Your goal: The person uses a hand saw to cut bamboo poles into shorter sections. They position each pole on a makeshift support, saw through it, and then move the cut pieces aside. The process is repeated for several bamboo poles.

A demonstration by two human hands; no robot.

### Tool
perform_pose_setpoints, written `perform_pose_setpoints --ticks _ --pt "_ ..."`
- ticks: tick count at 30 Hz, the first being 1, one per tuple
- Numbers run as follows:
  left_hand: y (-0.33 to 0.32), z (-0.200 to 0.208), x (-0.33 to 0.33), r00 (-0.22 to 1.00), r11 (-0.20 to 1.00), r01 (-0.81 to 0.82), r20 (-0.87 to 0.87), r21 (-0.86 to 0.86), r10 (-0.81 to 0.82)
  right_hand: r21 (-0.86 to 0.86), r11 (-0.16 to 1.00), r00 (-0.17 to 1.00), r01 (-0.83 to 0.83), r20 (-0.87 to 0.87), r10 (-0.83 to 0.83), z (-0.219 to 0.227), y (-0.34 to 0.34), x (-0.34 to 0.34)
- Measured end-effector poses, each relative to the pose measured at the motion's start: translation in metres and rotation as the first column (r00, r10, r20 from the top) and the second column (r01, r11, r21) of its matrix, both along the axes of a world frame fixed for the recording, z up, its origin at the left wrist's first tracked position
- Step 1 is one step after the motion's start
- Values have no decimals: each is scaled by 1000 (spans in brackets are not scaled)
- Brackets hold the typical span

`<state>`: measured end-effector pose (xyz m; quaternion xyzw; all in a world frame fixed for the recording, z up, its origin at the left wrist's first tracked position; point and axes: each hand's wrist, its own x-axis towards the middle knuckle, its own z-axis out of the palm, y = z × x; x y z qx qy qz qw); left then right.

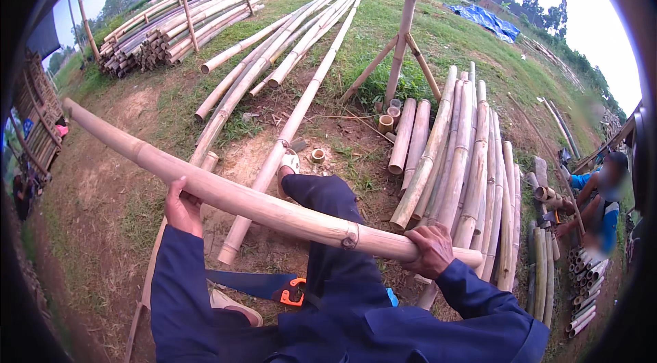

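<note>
A thick bamboo pole (274, 211) lies across in front of me, held up off the ground in both hands and slanting from upper left to lower right. My left hand (183, 211) grips it from beneath, left of its middle, fingers partly hidden behind the pole. My right hand (431, 251) is wrapped over it close to the right end. A knotted node shows on the pole just left of my right hand. Below the pole, a hand saw (256, 284) with an orange and black handle lies by my foot.
Long bamboo poles (301, 113) stretch away ahead, one passing under the held pole. Shorter cut lengths (455, 151) lie side by side at the right. A bamboo post (402, 34) with braces stands beyond. Far right, a person (602, 195) sits near stacked short pieces (585, 294).
</note>
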<state>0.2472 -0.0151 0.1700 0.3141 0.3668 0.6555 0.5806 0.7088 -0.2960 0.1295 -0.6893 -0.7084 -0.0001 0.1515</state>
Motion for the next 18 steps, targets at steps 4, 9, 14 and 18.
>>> perform_pose_setpoints --ticks 4,9,14,18 --pt "26 -16 138 981 983 160 -99 -94 -169 -322 924 965 207 -87 -247 -41 -80 34" --pt "41 -65 231 940 981 186 -282 -54 -194 -549 772 886 321 -114 -449 -28 -103 14" --pt "-12 -57 318 846 904 417 -326 -93 -423 -613 729 787 304 -269 -555 -58 -137 -12" --pt "-41 -50 360 736 874 483 -512 -62 -443 -571 729 584 377 -464 -666 -95 -157 -34"
